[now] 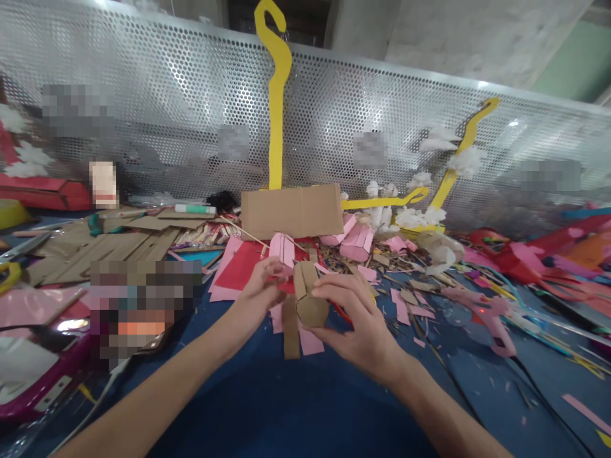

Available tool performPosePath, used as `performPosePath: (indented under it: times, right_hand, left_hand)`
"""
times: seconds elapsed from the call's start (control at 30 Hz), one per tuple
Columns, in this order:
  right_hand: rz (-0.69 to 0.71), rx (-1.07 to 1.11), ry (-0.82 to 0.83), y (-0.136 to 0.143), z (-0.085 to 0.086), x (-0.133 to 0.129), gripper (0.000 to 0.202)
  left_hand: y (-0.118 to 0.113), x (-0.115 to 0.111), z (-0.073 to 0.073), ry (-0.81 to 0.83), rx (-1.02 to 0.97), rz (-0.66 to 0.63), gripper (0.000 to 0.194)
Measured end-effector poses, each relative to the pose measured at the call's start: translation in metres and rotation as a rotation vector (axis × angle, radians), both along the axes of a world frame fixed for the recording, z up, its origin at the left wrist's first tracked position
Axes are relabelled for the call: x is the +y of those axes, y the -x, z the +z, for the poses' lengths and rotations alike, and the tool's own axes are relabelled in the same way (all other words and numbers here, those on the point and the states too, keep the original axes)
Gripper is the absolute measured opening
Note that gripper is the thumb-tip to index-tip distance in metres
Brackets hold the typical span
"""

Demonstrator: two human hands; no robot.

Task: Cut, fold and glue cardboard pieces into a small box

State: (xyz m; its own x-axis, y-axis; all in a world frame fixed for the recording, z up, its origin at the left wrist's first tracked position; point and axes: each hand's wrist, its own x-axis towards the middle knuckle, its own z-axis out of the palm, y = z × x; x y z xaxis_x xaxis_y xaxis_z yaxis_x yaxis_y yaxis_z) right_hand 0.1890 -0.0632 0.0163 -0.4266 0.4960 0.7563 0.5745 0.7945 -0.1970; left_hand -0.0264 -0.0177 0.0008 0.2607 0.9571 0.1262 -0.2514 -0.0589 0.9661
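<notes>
My right hand (356, 312) grips a small cardboard tube (305, 289) with a many-sided end, fingers on top and thumb beneath. Just left of it is my left hand (264, 286), fingers loosely bent and apart, with nothing visible in them. A folded pink paper piece (281, 249) stands behind the left fingers. Under the hands lie a flat cardboard strip (291, 331) and pink paper strips (311, 338). Red paper (237, 267) on pink sheets is beside my left hand.
A pink glue gun (496, 318) with a cord lies to the right. Farther back stand a cardboard box (292, 211) and a tall yellow hook shape (277, 121) before a perforated metal panel (181, 95). Cardboard sheets (105, 245) and scraps cover the left; a glue stick (195, 208) lies there.
</notes>
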Motion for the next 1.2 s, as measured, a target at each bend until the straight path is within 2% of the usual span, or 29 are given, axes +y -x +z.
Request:
performPosePath:
  times: [0.07,0.17,0.23,0.5,0.63,0.77,0.87,1.03,1.2]
  right_hand:
    - [0.020,-0.064,-0.018,0.000,-0.001,0.000,0.036]
    - [0.046,-0.114,-0.017,0.002,0.000,-0.001,0.035]
    - [0.056,-0.140,0.011,0.003,0.000,0.000,0.034]
    - [0.095,-0.166,0.225,0.001,0.000,-0.003,0.039]
    - [0.119,-0.054,0.313,0.003,0.000,-0.004,0.041]
    - [-0.035,0.189,0.257,0.012,-0.003,-0.004,0.041]
    - [-0.143,0.214,0.230,0.017,-0.007,-0.005,0.050]
    - [-0.111,0.155,0.246,0.018,-0.015,-0.007,0.057]
    - [-0.088,0.163,0.211,0.017,-0.015,-0.007,0.056]
  left_hand:
    - [0.001,0.003,0.004,0.314,-0.145,-0.092,0.043]
    - [0.004,0.003,0.010,0.449,-0.207,-0.193,0.042]
    - [0.006,0.001,0.011,0.420,-0.208,-0.200,0.041]
    - [0.006,-0.002,0.006,0.310,-0.220,-0.092,0.042]
    - [0.004,-0.004,0.006,0.251,-0.154,-0.080,0.044]
    - [0.003,-0.004,0.005,0.090,-0.082,-0.092,0.040]
    - [0.003,-0.003,0.004,0.037,-0.037,-0.076,0.045]
    - [0.002,-0.002,0.003,0.007,-0.007,-0.089,0.050]
    - [0.001,-0.002,0.004,-0.009,0.018,-0.063,0.052]
